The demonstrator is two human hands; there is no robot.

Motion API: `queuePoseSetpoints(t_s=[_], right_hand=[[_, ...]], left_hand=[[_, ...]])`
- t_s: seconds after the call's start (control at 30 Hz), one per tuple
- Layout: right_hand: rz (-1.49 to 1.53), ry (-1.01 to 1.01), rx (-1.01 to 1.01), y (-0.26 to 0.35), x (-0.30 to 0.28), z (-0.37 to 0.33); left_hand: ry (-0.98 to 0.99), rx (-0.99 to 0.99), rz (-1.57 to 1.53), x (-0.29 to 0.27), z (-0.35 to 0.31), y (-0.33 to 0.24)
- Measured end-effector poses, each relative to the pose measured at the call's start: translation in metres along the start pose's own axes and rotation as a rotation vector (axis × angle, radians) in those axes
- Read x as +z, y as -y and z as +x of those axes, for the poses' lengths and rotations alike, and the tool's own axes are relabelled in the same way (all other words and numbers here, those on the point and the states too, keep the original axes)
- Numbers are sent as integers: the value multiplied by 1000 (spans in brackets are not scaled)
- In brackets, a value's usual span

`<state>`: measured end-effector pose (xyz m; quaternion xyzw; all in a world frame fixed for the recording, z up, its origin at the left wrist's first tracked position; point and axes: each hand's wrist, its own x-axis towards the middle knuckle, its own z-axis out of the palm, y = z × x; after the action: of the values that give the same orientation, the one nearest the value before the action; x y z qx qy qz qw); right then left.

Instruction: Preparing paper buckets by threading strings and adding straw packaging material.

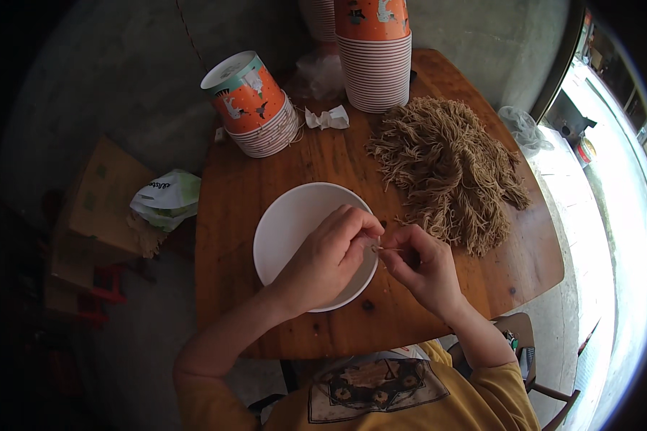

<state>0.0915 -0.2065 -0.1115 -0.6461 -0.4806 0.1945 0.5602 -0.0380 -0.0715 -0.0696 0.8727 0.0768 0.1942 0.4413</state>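
Brown strand [388,249] pinched between left hand [331,257] and right hand [420,264].

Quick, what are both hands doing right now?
Left hand: closed, pinching one end of a thin tan strand over the round white bowl.
Right hand: closed, pinching the strand's other end.

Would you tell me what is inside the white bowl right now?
The white bowl looks empty where its inside shows. The left hand covers its right part, pinching a thin strand with the right hand, so that part stays unseen.
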Motion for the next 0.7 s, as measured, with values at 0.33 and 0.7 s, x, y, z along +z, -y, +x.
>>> queuePoseSetpoints(t_s=[0.33,0.7], right_hand=[[56,14,63,4,3,-2],[34,25,36,6,3,-4]], left_hand=[[-202,24,280,6,-13,-6],[-116,-32,248,14,-20,-12]])
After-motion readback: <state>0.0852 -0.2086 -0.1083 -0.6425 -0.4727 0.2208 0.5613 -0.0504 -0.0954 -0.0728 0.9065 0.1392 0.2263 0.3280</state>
